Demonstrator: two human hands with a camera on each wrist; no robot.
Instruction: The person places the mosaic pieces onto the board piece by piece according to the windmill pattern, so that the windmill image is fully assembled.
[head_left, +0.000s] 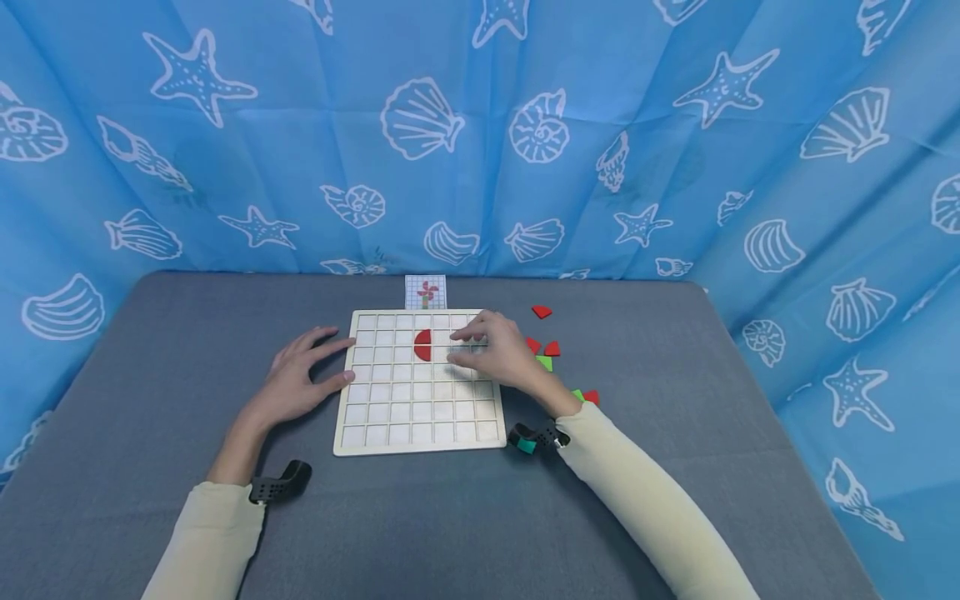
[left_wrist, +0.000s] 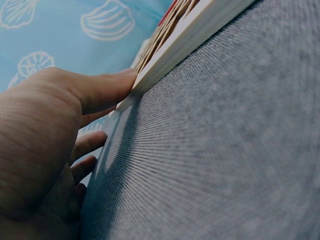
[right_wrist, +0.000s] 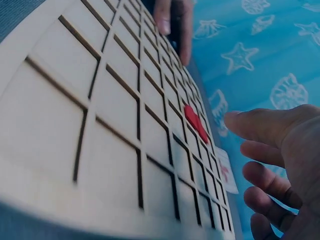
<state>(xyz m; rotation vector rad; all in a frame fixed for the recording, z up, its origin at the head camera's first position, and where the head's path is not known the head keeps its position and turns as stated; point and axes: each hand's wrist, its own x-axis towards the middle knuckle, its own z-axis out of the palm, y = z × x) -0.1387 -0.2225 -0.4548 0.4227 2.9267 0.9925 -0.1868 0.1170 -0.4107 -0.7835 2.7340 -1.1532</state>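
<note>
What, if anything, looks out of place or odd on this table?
Nothing looks spilled or damaged. Only the loose red pieces and green pieces look untidy, scattered at odd angles to the right of the board. The two red quarter-rounds on it form a neat half-disc.

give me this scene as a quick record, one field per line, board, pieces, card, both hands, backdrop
board: pale grid board lying on a gray table
pieces on board: two red pieces, in neighboring cells, one beyond the other
loose pieces: red and green ones, right of the board; the right arm may hide some
card: small picture card, just past the board's far edge, showing a red pinwheel on green
left hand: at the board's left edge, fingers spread
right hand: above the board, no piece visible in it
backdrop: blue curtain, white shells and starfish
</note>
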